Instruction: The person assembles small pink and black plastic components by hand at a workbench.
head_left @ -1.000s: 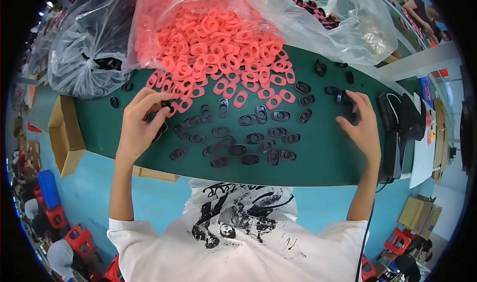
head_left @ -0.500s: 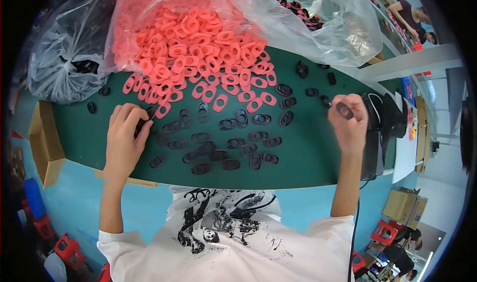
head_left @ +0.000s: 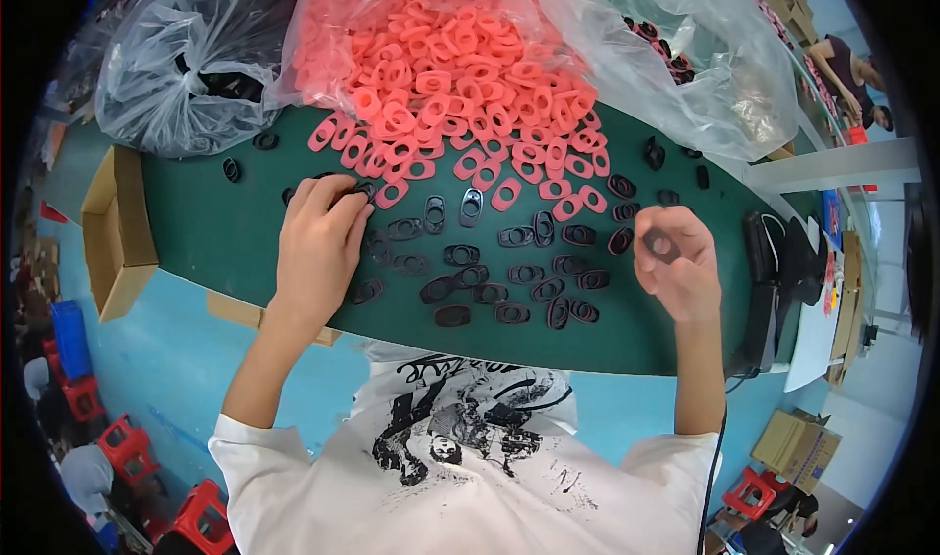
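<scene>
My right hand (head_left: 678,261) is raised over the right part of the green table, pinching a black oval ring piece (head_left: 663,246) between thumb and fingers. My left hand (head_left: 318,237) rests on the table at the near left edge of the pink pile. Its fingers are curled together over black pieces, one of which, a black oval piece (head_left: 363,191), shows at the fingertips. Between the hands lie several loose black oval ring pieces (head_left: 461,254), some with pinkish edges. Beyond them spreads a heap of flat pink rings (head_left: 460,66), spilling out of a clear bag.
A knotted clear bag (head_left: 191,90) with black contents sits far left, near an open cardboard box (head_left: 117,232). Another clear bag (head_left: 725,56) holds pink-and-black pieces at far right. A black device with a cord (head_left: 764,291) stands at the right edge. Other people are in the background.
The view has shifted, so the table appears farther right. My right hand, still holding the black ring piece, has come inward toward the loose pieces. My left hand stays beside the pink pile.
</scene>
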A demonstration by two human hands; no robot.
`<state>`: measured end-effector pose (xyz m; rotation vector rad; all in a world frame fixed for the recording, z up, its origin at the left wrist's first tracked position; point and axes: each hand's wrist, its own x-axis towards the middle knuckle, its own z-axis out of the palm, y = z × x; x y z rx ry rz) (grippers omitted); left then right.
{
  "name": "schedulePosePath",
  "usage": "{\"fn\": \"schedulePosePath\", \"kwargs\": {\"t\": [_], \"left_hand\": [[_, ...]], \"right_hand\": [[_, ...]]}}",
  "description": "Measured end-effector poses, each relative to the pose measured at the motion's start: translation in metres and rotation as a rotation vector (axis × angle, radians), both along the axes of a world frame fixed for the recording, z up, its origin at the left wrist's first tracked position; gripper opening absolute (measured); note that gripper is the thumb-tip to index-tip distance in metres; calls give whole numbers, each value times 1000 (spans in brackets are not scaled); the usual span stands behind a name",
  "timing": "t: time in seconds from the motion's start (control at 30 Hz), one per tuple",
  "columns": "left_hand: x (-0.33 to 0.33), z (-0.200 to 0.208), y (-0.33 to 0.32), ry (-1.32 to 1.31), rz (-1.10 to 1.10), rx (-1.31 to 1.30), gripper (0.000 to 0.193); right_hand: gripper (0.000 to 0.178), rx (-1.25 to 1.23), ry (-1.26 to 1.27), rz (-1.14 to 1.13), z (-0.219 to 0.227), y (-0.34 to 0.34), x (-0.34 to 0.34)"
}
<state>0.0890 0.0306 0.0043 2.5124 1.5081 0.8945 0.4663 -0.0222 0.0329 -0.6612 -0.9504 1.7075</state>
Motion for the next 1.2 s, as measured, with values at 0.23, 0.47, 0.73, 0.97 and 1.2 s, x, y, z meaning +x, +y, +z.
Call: {"fn": "schedulePosePath", "kwargs": {"t": [0.23, 0.47, 0.73, 0.97, 1.2], "left_hand": [[-2, 0, 0, 11, 2, -33, 10], [2, 1, 0, -33, 3, -30, 9], [-5, 3, 2, -5, -27, -35, 10], [-10, -1, 0, -129, -63, -86, 12], [-54, 24, 18, -212, 23, -3, 12]], "right_hand": [[34, 595, -1092, -216, 13, 16, -32], [25, 625, -1351, -212, 10, 32, -37], [23, 1001, -1417, -120, 3, 53, -42], [18, 1030, -1489, -3, 3, 51, -44], [23, 978, -1514, -1, 5, 49, -45]]}}
